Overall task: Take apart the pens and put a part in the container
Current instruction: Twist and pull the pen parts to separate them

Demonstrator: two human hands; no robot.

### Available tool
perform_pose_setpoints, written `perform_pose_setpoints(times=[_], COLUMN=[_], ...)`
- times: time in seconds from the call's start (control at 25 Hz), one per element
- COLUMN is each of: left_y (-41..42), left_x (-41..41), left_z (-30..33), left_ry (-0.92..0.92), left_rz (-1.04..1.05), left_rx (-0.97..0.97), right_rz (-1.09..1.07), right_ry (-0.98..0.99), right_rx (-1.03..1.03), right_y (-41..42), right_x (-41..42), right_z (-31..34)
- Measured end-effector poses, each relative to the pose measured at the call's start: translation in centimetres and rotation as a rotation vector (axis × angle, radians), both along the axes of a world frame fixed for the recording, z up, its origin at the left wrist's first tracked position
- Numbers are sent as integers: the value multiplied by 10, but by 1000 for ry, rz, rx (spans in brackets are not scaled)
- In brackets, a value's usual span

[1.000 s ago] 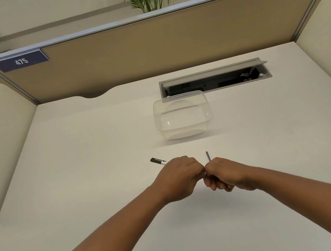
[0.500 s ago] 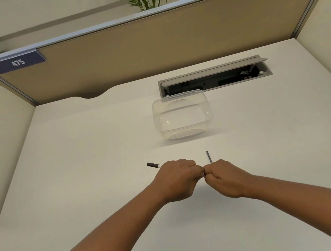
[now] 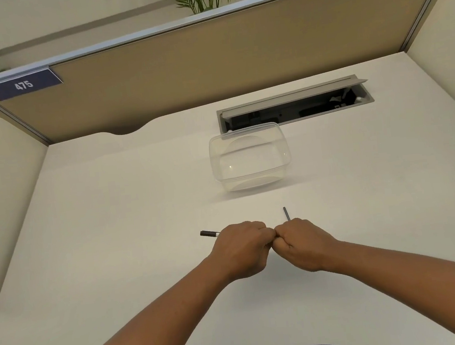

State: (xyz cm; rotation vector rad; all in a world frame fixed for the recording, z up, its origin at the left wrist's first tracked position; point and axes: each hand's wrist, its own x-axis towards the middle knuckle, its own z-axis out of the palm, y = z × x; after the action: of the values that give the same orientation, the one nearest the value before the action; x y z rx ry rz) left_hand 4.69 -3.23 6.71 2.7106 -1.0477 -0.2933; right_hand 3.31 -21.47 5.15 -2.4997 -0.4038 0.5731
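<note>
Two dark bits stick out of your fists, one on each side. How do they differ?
The pen end leaving the left hand points sideways to the left, looks thicker, and shows a black tip beside a white band. The thin rod above the right hand points away toward the clear container, slimmer and plain grey. Both are mostly hidden inside closed fists.

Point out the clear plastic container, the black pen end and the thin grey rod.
Clear plastic container [image 3: 250, 157], head view, near wall.
Black pen end [image 3: 207, 233], head view, dark tip beyond left fist.
Thin grey rod [image 3: 286, 213], head view, exposed shaft.
</note>
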Motion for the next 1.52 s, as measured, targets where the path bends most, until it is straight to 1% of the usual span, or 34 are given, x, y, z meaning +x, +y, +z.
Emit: perform_pose_setpoints(times=[0.16, 0.36, 0.52, 0.6, 0.68, 0.88, 1.16, 1.36, 1.52], left_y=[-2, -2, 0, 1, 3, 3, -6, -5, -4], left_x=[-1, -2, -8, -10, -9, -3, -3, -1, 0], left_z=[0, -4, -9, -11, -13, -11, -12, -13, -11], left_ry=[37, 139, 365, 464, 515, 576, 479, 563, 575], left_rz=[24, 113, 281, 315, 321, 310, 275, 311, 254], left_rx=[26, 23, -86, -129, -159, -196, -184, -229, -165], right_rz=[18, 26, 99, 152, 191, 253, 234, 227, 242], right_ry=[-79, -120, -160, -182, -192, -245, -301, -308, -289], right_rx=[-93, -116, -144, -174, -179, -221, -265, -277, -264], right_y=[3, 8, 8, 6, 4, 2, 1, 5, 5], right_x=[0, -2, -3, -4, -5, -6, -1, -3, -8], right_z=[-5, -9, -10, -9, -9, -7, -8, -8, -12])
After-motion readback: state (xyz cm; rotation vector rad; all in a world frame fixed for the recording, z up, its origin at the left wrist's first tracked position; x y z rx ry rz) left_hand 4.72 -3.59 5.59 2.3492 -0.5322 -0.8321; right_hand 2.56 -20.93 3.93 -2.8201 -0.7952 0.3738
